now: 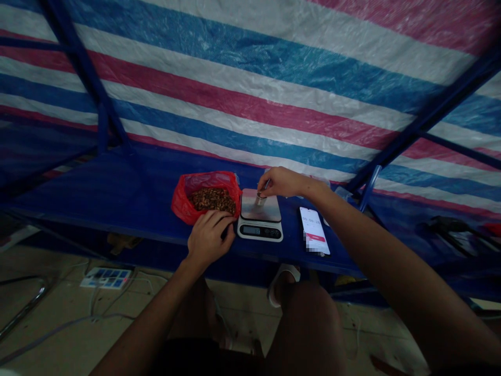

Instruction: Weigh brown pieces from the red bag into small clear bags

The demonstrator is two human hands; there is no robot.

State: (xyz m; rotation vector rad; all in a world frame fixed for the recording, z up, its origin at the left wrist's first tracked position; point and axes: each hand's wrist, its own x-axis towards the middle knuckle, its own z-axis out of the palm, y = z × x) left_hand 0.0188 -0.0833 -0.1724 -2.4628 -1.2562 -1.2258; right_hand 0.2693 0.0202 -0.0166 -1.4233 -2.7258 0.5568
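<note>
A white digital kitchen scale (260, 231) with a shiny square platform stands on the blue shelf. Over its platform, my right hand (278, 183) is closed in a pinch on a small shiny metal cylinder (261, 199); a thin metal part shows by the fingers. I cannot tell whether the cylinder touches the platform. My left hand (209, 237) lies against the front rim of a red plastic bag (183, 202), fingers stretched out and thumb apart. Inside the open bag is a heap of small brown pieces (213, 199), like nuts or seeds. The scale's display is too small to read.
To the right of the scale a phone (314, 230) with a lit timer screen lies on the blue shelf (152, 211). Blue metal posts and a striped plastic sheet (235, 104) close off the back. Below, a power strip (105, 278) and cables lie on the floor.
</note>
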